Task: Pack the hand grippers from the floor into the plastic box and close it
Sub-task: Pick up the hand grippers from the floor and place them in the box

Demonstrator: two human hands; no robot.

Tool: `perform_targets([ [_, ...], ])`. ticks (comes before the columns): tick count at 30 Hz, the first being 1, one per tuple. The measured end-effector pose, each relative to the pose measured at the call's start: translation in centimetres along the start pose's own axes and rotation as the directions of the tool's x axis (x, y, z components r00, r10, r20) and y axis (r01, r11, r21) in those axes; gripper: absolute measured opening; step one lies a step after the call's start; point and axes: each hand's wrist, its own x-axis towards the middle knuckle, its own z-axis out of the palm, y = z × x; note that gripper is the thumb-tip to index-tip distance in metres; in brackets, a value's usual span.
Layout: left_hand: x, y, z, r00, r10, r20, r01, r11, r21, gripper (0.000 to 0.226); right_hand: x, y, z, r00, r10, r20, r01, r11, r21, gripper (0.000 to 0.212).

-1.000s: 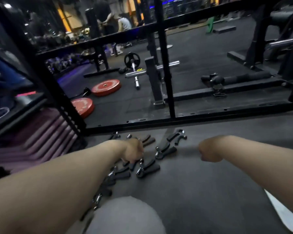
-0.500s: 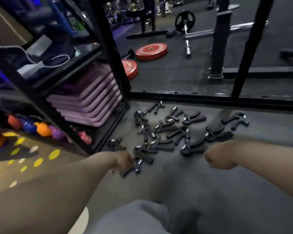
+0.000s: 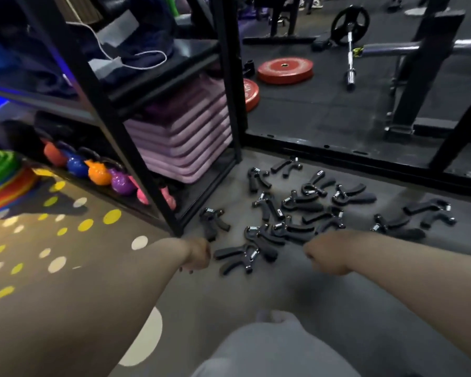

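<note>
Black foam handles with a steel coil spring at the head: the hand grippers (image 3: 301, 205) lie scattered on the floor (image 3: 337, 308), several overlapping, just beyond both fists. Judged light, rigid and not fragile. The foam should give good friction, the bare spring less. Best hold is across both handles at mid-length; tangled ones may drag neighbours along.

Left grip (image 3: 199, 254) and right grip (image 3: 324, 255) are both curled closed, with nothing seen in either. Left sits just beside one handle end. Box not in view.

Floor is grey, flat and matte. Black rack (image 3: 152, 186) stands close on the left; red plates (image 3: 284, 70) lie on the dark mat beyond.
</note>
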Motion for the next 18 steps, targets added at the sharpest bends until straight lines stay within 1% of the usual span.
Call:
perform_targets([
  [1, 0.1, -0.1, 0.0, 1.000, -0.002, 0.010, 0.002, 1.000, 0.013, 0.042, 0.7, -0.7, -0.4, 0.999, -0.008, -0.032, 0.009, 1.000, 0.007, 0.028],
  [2, -0.2, 0.1, -0.1, 1.000, -0.005, 0.022, 0.005, 1.000, 0.020, 0.042, 1.2, -1.5, -0.6, 1.000, -0.008, -0.023, 0.008, 1.000, 0.013, 0.030],
  [4, -1.1, 0.7, -0.6, 1.000, -0.001, 0.028, 0.000, 0.999, 0.037, 0.043, 1.9, -2.9, -1.1, 0.998, -0.022, 0.066, 0.021, 0.999, 0.026, 0.032],
  [6, -2.4, 1.1, -1.9, 1.000, 0.015, 0.024, -0.017, 0.998, 0.062, 0.043, 2.7, -3.4, -2.6, 0.994, -0.057, 0.092, 0.056, 0.998, 0.020, 0.033],
  [7, -2.9, 1.1, -2.9, 1.000, 0.031, -0.003, -0.031, 0.997, 0.064, 0.042, 3.0, -3.3, -4.0, 0.997, -0.057, 0.048, 0.055, 0.998, 0.040, 0.033],
  [9, -4.2, 0.7, -5.7, 0.994, 0.046, -0.095, -0.045, 0.999, 0.005, 0.037, 3.2, -2.7, -7.1, 0.993, -0.036, -0.111, 0.054, 0.985, 0.163, 0.032],
  [11, -6.0, -0.1, -8.2, 0.987, 0.054, -0.150, -0.063, 0.997, -0.052, 0.032, 2.0, -2.6, -10.2, 0.978, -0.043, -0.202, 0.095, 0.962, 0.256, 0.027],
  [13, -7.1, -0.8, -10.2, 0.982, 0.056, -0.183, -0.071, 0.994, -0.079, 0.033, 2.2, -2.3, -11.6, 0.974, -0.041, -0.223, 0.108, 0.949, 0.297, 0.021],
  [16, -7.0, -2.0, -11.6, 0.978, 0.015, -0.207, -0.040, 0.992, -0.117, 0.030, 3.0, -2.2, -12.6, 0.985, -0.032, -0.171, 0.082, 0.953, 0.293, 0.026],
  [18, -5.7, -2.9, -11.6, 0.976, 0.010, -0.218, -0.034, 0.994, -0.106, 0.031, 4.7, -2.7, -12.8, 0.989, -0.022, -0.146, 0.060, 0.964, 0.260, 0.027],
])
